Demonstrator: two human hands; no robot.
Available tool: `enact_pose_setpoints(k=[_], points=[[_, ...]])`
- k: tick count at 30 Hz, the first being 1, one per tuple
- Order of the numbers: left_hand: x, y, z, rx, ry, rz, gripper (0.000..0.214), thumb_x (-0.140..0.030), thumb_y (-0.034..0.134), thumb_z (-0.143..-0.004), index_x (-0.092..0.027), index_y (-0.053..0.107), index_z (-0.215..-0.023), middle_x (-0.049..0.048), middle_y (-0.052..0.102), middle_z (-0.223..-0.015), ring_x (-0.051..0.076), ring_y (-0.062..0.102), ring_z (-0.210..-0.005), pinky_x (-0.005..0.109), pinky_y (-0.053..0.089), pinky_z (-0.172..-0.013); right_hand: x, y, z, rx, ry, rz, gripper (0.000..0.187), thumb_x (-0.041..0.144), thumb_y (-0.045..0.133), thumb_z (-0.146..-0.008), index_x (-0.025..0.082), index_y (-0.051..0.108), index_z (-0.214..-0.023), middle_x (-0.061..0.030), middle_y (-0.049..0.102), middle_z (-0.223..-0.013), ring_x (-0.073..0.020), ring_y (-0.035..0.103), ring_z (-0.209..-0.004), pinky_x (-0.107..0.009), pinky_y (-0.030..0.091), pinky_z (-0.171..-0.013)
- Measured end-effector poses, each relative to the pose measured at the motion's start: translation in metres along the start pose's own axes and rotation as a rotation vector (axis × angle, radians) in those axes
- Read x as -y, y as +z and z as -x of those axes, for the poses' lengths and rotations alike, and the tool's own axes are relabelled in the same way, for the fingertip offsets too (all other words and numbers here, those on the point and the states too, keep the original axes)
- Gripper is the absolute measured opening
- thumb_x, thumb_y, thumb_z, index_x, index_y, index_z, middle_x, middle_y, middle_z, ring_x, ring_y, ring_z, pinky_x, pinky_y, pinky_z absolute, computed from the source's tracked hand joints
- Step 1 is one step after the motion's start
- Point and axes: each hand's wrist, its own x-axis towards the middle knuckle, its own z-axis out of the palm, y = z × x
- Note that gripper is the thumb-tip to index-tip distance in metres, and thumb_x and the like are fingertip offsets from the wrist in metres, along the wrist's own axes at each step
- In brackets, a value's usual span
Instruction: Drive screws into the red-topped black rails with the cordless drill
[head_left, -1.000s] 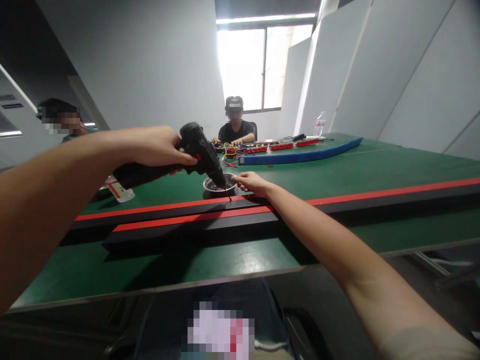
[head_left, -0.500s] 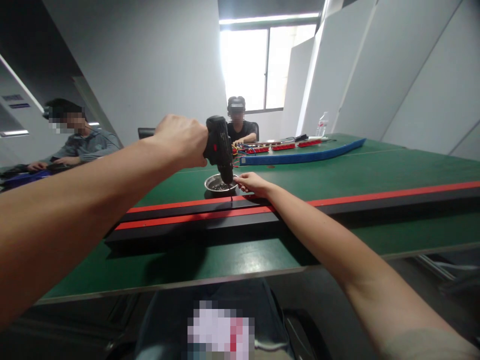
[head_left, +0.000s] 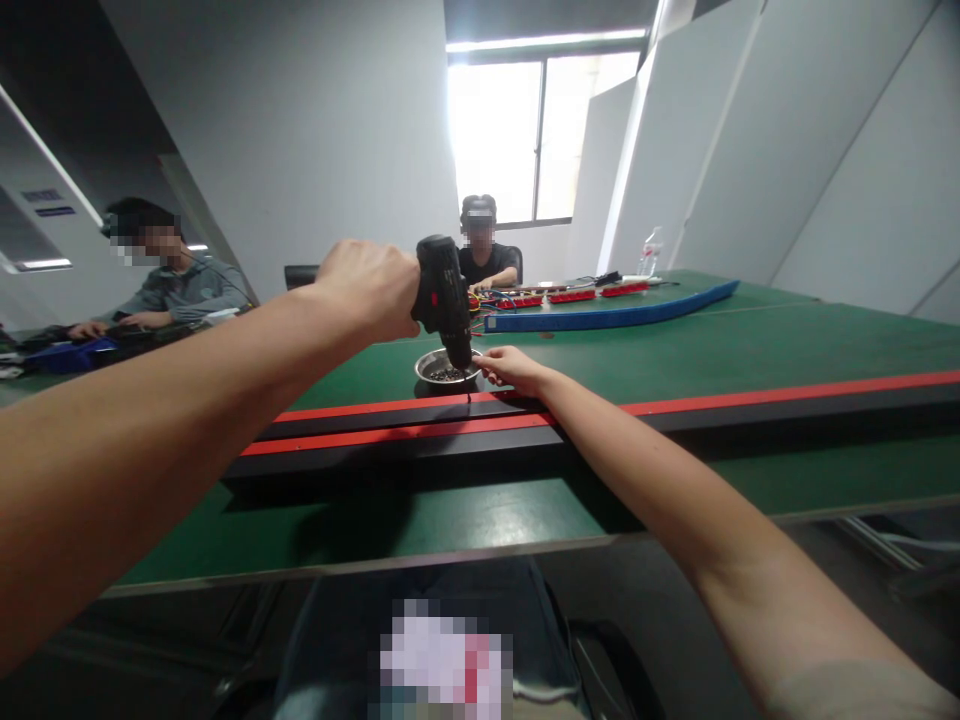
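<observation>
My left hand (head_left: 369, 290) is wrapped round the grip of a black cordless drill (head_left: 444, 300). The drill points down, its bit reaching the far one of two long black bars with red strips (head_left: 360, 437). Beside the chuck, the fingers of my right hand (head_left: 511, 368) are pinched together; whatever they hold is too small to make out. My right wrist lies over the bars. Just behind the drill tip stands a round metal bowl (head_left: 421, 374) with many small dark pieces in it, probably screws.
Across the green table (head_left: 637, 355) lies a long blue strip (head_left: 600, 321), with red parts (head_left: 571, 296) and coloured wires behind it. A clear bottle (head_left: 651, 250) stands at the far right. One person (head_left: 491, 262) sits opposite, another (head_left: 176, 285) at the left by a blue bin (head_left: 75, 355).
The whole view has shifted slightly, so things sit a little further right. Both hands and the drill keep nearly the same place over the bars.
</observation>
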Motion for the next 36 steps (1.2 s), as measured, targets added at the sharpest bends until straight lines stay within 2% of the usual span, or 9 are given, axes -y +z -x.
enact_pose_setpoints(k=[8,12,17,21,23,26,27,33,36], points=[[0.010,0.006,0.006,0.015,0.010,-0.087,0.049,-0.052,0.067,-0.084,-0.014,0.071,-0.114,0.0181,0.072,-0.097,0.030,0.066,-0.089,0.034,0.039,-0.075,0.000,-0.001,0.000,-0.005,-0.005,0.025,0.039,0.052,0.079,-0.083,0.017,0.063,-0.076,0.0016,0.049,-0.060,-0.0090,0.041,-0.051,-0.021,0.028,-0.043],[0.019,0.015,0.007,0.046,-0.045,-0.028,0.056,-0.051,0.075,-0.076,-0.010,0.073,-0.115,0.0238,0.073,-0.101,0.035,0.067,-0.091,0.040,0.044,-0.079,0.000,-0.001,0.001,-0.015,-0.019,0.089,0.036,0.050,0.077,-0.085,0.016,0.065,-0.080,0.0012,0.053,-0.062,-0.0092,0.045,-0.052,-0.020,0.031,-0.044],[0.035,0.034,0.012,0.066,-0.139,0.033,0.057,-0.052,0.078,-0.070,-0.014,0.074,-0.114,0.0209,0.074,-0.098,0.037,0.068,-0.091,0.040,0.047,-0.076,0.006,0.001,0.004,0.027,-0.003,0.215,0.029,0.043,0.075,-0.088,0.015,0.067,-0.083,-0.0010,0.060,-0.063,-0.0105,0.050,-0.053,-0.021,0.035,-0.045],[0.059,0.058,0.024,0.099,-0.225,0.117,0.062,-0.064,0.078,-0.064,-0.019,0.074,-0.106,0.0172,0.074,-0.090,0.038,0.069,-0.085,0.037,0.046,-0.069,0.018,0.002,-0.007,0.041,-0.043,0.380,0.016,0.027,0.072,-0.087,0.014,0.068,-0.078,-0.0030,0.065,-0.067,-0.0114,0.055,-0.056,-0.021,0.037,-0.048],[0.075,0.073,0.035,0.137,-0.202,0.220,0.061,-0.067,0.078,-0.061,-0.019,0.074,-0.099,0.0160,0.073,-0.089,0.037,0.069,-0.085,0.036,0.045,-0.067,0.024,0.004,-0.018,0.018,-0.073,0.537,0.014,0.021,0.071,-0.084,0.014,0.068,-0.072,-0.0025,0.064,-0.064,-0.0110,0.053,-0.054,-0.022,0.035,-0.047],[0.096,0.095,0.060,0.172,-0.088,0.485,0.046,-0.056,0.079,-0.065,-0.020,0.074,-0.094,0.0121,0.075,-0.092,0.032,0.069,-0.083,0.033,0.047,-0.067,0.033,0.011,-0.038,-0.031,-0.081,0.739,0.010,0.016,0.072,-0.078,0.013,0.071,-0.069,-0.0025,0.064,-0.061,-0.0113,0.053,-0.052,-0.023,0.035,-0.048],[0.099,0.100,0.069,0.175,-0.094,0.576,0.044,-0.054,0.078,-0.067,-0.020,0.074,-0.094,0.0108,0.075,-0.092,0.031,0.070,-0.082,0.032,0.048,-0.067,0.035,0.014,-0.044,-0.049,-0.066,0.780,0.006,0.015,0.072,-0.077,0.013,0.073,-0.071,-0.0033,0.065,-0.063,-0.0119,0.055,-0.053,-0.023,0.037,-0.050],[0.082,0.113,0.117,0.143,-0.339,0.959,0.041,-0.050,0.083,-0.064,-0.019,0.077,-0.089,0.0072,0.077,-0.089,0.030,0.070,-0.082,0.030,0.052,-0.065,0.033,0.034,-0.071,-0.102,0.043,0.869,0.014,0.013,0.073,-0.075,0.010,0.079,-0.088,-0.0104,0.072,-0.075,-0.0167,0.063,-0.060,-0.024,0.045,-0.055],[0.076,0.111,0.125,0.216,-0.540,1.164,0.040,-0.046,0.087,-0.062,-0.018,0.075,-0.087,0.0075,0.077,-0.083,0.027,0.071,-0.073,0.028,0.051,-0.056,0.028,0.040,-0.077,-0.068,0.029,0.898,0.018,0.017,0.078,-0.073,0.011,0.080,-0.091,-0.0098,0.073,-0.077,-0.0180,0.065,-0.064,-0.025,0.047,-0.059]])
